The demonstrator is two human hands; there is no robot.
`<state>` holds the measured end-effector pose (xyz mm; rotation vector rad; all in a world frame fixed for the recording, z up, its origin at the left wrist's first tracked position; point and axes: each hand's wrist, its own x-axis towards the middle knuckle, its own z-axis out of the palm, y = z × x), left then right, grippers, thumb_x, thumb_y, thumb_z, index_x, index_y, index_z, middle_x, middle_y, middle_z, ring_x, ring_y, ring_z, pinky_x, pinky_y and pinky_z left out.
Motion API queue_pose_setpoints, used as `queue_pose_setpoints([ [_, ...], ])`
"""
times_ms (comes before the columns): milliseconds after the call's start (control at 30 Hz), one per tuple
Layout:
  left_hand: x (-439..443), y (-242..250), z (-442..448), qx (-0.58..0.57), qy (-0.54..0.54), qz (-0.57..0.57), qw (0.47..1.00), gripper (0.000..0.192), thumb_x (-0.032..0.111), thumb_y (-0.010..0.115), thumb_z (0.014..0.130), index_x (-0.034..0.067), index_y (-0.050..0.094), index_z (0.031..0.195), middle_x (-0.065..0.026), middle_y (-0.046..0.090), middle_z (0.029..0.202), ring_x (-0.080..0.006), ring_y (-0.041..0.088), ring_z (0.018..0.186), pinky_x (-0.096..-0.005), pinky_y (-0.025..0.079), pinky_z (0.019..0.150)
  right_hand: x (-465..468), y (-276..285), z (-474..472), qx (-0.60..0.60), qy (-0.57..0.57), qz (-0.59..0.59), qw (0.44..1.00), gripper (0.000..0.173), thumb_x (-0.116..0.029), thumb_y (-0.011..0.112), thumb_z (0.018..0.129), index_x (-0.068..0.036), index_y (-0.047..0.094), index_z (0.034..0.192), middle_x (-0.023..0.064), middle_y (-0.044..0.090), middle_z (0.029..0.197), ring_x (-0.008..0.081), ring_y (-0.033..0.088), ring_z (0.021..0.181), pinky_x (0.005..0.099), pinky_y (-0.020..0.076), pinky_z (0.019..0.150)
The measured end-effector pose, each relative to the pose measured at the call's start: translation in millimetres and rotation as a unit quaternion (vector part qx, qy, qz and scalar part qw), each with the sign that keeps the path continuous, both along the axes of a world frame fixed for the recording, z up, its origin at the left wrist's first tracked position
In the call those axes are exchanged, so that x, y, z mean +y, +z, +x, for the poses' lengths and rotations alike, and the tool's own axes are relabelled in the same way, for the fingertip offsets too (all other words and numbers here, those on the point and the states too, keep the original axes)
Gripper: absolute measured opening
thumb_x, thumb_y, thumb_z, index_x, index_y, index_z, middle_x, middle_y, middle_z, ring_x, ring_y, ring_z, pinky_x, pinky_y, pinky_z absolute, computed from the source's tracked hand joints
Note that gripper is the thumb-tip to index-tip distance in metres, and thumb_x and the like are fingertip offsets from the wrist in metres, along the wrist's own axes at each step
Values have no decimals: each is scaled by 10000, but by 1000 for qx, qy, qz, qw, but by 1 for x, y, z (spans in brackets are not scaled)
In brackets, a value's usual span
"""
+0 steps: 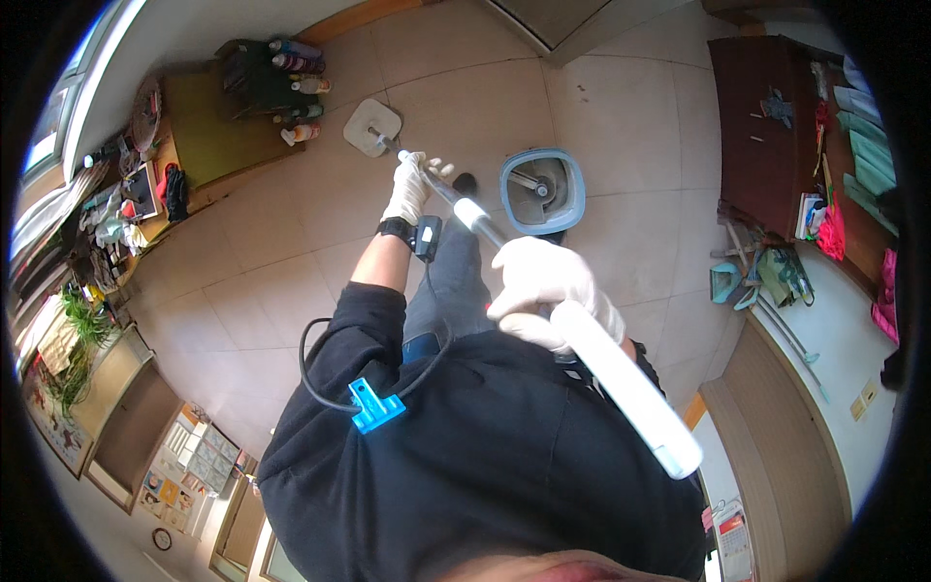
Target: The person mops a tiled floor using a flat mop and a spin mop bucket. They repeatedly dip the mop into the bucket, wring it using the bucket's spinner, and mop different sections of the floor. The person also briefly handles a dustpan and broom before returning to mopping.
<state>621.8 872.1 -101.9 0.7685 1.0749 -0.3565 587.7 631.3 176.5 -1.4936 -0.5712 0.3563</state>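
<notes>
A flat mop with a pale, rounded square head stands on the tiled floor, its long pole slanting back past my body. My left hand, in a white glove, is around the lower pole near the mop head, some of its fingers extended. Higher up, my gloved right hand is closed on the pole just below its thick white handle end. A blue-rimmed mop bucket with a grey inside stands on the floor right of the pole. My palms are hidden.
Several bottles stand beside a low cabinet at the upper left. A dark red cabinet is at the right, with a folding stool and a camouflage bag near it. A grey furniture corner juts in at the top.
</notes>
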Motion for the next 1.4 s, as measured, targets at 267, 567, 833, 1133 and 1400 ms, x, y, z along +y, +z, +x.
queue_pose_setpoints([
  [267, -177, -34, -3, 28, -51, 6, 998, 241, 154, 471, 941, -8, 402, 1104, -206, 590, 871, -401, 646, 687, -550, 588, 636, -159, 4, -29, -39, -106, 18, 993, 98, -65, 694, 672, -45, 638, 751, 57, 539, 641, 237, 564, 597, 377, 495, 642],
  [567, -435, 35, -28, 117, -85, -146, 979, 230, 88, 487, 929, 3, 379, 1114, -181, 548, 877, -351, 624, 732, -618, 605, 697, -310, 86, -86, -62, -179, -51, 981, 124, -52, 653, 630, -54, 624, 750, -20, 429, 535, 129, 418, 481, 333, 451, 601],
  [833, -377, 71, -36, 40, -1, -182, 982, 131, 69, 568, 905, 16, 466, 969, -76, 536, 700, -234, 588, 569, -580, 612, 630, -295, 110, -81, -69, -120, 13, 990, 213, -280, 729, 827, -109, 617, 767, -32, 507, 605, 117, 505, 554, 311, 464, 612],
  [1133, -130, 42, 47, -114, 8, 16, 993, 167, 216, 568, 913, 55, 533, 944, -65, 567, 800, -288, 660, 700, -408, 547, 615, -128, 11, 1, -75, -71, 91, 990, 161, -209, 693, 812, -68, 615, 812, 44, 561, 676, 200, 525, 615, 439, 465, 715],
  [1400, 7, -61, 75, -38, 32, 100, 994, 172, 89, 606, 898, -35, 558, 1007, -146, 567, 763, -292, 622, 624, -529, 633, 633, 4, -62, 12, -102, -73, -17, 992, 130, -9, 711, 655, -70, 637, 742, 85, 555, 662, 289, 586, 634, 431, 522, 836],
])
